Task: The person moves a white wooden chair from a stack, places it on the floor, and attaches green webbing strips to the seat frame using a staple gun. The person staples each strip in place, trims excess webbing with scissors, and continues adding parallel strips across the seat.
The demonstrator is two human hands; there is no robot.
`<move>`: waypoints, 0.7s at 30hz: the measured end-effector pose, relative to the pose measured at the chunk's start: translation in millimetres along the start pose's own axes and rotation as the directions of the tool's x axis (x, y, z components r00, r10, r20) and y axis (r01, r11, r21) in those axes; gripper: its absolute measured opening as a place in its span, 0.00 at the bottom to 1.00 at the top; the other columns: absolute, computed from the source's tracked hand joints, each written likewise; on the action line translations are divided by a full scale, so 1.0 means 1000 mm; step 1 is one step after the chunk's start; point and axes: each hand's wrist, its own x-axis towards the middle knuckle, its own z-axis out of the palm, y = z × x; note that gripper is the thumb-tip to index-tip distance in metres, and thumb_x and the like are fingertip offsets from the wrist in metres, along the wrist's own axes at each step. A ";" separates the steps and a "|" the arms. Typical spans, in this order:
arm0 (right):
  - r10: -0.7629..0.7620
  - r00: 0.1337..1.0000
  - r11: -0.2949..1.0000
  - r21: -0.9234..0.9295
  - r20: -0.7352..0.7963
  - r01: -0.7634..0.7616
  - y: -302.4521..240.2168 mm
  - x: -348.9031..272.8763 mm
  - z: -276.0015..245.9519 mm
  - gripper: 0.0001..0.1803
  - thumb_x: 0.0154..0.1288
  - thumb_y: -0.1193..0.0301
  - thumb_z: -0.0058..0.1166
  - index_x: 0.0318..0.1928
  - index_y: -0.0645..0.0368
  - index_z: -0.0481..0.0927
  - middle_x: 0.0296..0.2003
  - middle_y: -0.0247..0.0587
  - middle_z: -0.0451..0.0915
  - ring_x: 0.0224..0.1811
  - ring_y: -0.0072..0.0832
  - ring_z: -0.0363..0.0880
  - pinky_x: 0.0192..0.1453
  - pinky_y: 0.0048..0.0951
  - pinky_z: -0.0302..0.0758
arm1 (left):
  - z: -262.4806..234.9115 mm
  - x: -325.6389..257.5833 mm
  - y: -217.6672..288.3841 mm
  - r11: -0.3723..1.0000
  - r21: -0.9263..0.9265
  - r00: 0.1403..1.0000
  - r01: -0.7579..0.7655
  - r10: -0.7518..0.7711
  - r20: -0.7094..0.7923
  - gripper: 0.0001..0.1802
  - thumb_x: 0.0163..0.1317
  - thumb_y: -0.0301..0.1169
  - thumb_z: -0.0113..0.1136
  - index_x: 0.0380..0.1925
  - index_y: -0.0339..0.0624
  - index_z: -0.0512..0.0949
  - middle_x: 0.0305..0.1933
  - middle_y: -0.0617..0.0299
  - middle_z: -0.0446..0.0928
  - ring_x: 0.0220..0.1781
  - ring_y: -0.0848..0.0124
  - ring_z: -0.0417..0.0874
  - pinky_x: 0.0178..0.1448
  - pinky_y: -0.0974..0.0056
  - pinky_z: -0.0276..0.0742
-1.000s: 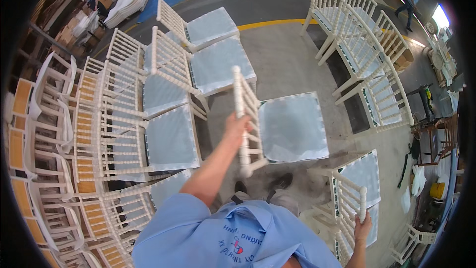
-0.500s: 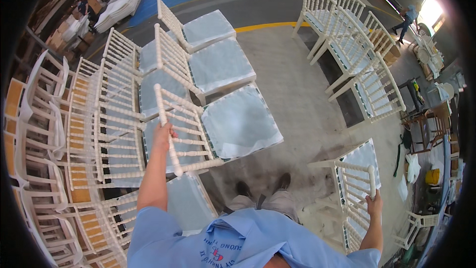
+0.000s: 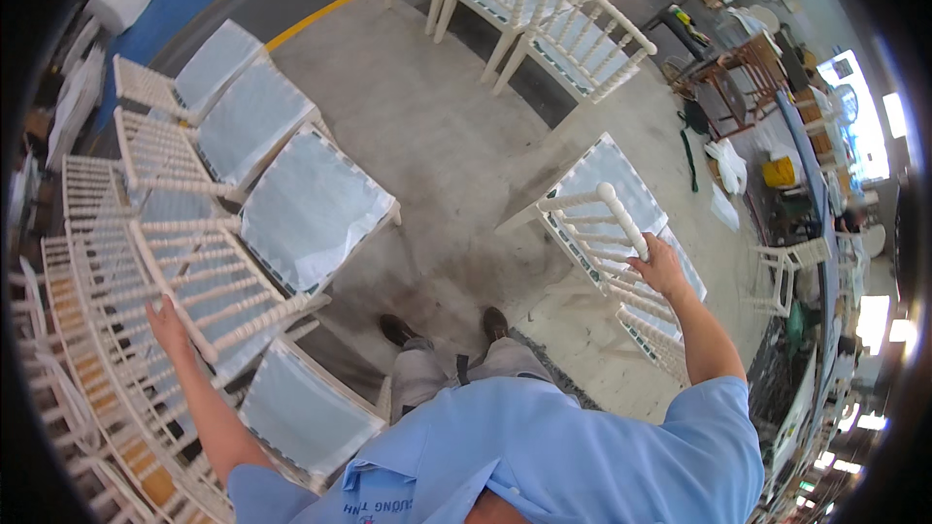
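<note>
My right hand [image 3: 664, 268] is closed around the back's top rail of a cream spindle-back chair [image 3: 604, 173] on my right. Pale sheeting covers that chair's seat, and another chair's seat shows close behind my wrist. On the left, my left hand [image 3: 169, 328] is beside the top rail of another cream spindle-back chair [image 3: 316, 209]. Its thumb and a finger look apart, and the rail does not appear gripped; the other fingers are partly hidden. This chair's seat also has pale sheeting, edged with dark green and white.
More covered chairs [image 3: 254, 121] stand in tight rows along the left. Another group of cream chairs [image 3: 582, 39] is at the far side. A brown wooden chair [image 3: 730, 82], a yellow object [image 3: 779, 172] and a small white chair frame [image 3: 784, 272] line the right.
My view has turned to the right, so the chairs appear shifted left. My left hand has come off the chair rail it was holding. My right hand still holds its chair's rail.
</note>
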 end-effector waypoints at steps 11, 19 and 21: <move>-0.098 0.993 0.950 0.291 -0.065 0.112 0.045 0.031 -0.037 0.28 0.59 0.73 0.66 0.60 0.62 0.76 0.35 0.50 0.84 0.38 0.37 0.85 0.44 0.39 0.78 | -0.030 -0.338 -0.158 0.909 -0.299 0.945 0.291 -0.322 -0.056 0.22 0.75 0.35 0.59 0.64 0.38 0.78 0.61 0.56 0.80 0.60 0.64 0.80 0.65 0.61 0.73; -0.251 0.967 0.881 0.423 0.036 0.213 -0.035 0.020 -0.032 0.27 0.58 0.73 0.66 0.59 0.62 0.78 0.36 0.40 0.83 0.35 0.28 0.78 0.42 0.35 0.75 | -0.078 -0.430 -0.195 0.757 -0.417 0.855 0.503 -0.507 0.111 0.23 0.70 0.38 0.63 0.63 0.46 0.78 0.53 0.62 0.84 0.49 0.67 0.85 0.52 0.63 0.76; -0.310 0.951 0.874 0.390 -0.013 0.290 -0.072 0.010 -0.018 0.27 0.58 0.71 0.67 0.58 0.62 0.78 0.35 0.40 0.82 0.35 0.28 0.78 0.41 0.34 0.74 | -0.077 -0.438 -0.204 0.765 -0.425 0.874 0.483 -0.444 0.196 0.20 0.73 0.35 0.60 0.63 0.46 0.78 0.52 0.61 0.85 0.47 0.69 0.85 0.51 0.65 0.76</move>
